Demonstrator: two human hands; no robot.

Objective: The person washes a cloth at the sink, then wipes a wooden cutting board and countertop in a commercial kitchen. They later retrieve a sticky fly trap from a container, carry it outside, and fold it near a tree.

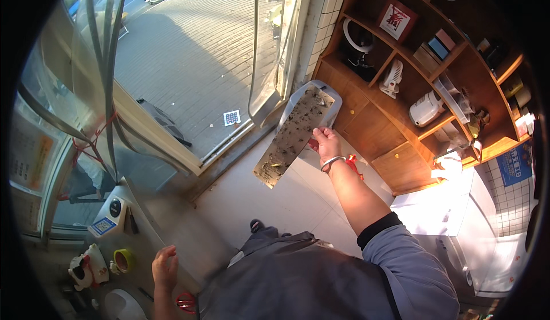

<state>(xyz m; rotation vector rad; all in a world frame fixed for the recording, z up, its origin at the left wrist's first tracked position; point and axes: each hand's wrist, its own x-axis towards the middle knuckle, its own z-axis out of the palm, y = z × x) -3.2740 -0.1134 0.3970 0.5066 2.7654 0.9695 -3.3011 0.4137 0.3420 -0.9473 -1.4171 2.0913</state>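
Observation:
My right hand [325,143], a silver bangle at its wrist, pinches the edge of a long flat glue fly-trap board [296,133]. Dark insects dot the board, thickest at its near end. Behind its far end stands a translucent plastic bin [334,93] on the tiled floor by the doorway. My left hand [165,266] is empty, its fingers loosely bent, near the edge of the counter [148,230]. Red-handled scissors [186,303] lie close by it.
A roll of yellow tape [123,260] and a stand with a printed code [107,219] rest on the counter. Plastic strip curtains [107,84] hang at the doorway. Wooden shelves [378,118] and a white cabinet [451,221] stand at right.

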